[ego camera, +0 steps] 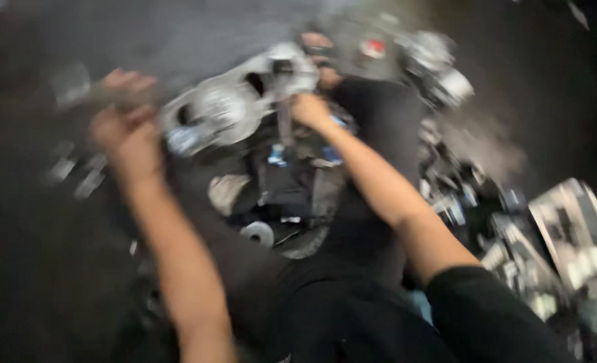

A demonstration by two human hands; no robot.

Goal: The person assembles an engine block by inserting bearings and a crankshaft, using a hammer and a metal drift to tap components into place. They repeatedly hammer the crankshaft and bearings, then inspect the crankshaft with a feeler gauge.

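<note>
Casing: a silvery cast-metal engine casing (234, 101) with rounded lobes and dark round holes, held up at the centre of the view, blurred.
Right hand: the right hand (310, 109) is curled shut on the casing's right end — exact finger placement is lost in blur.
Left hand: the left hand (125, 128) sits at the casing's left end, fingers bent; whether it grips cannot be told.
Below: dark clothed legs (352, 289) and a dark frame (292, 188) with a small pale ring (258, 233).
Edges: shiny metal parts (513, 235) crowd the right side — the dull grey floor (29, 269) at left lies open.
</note>
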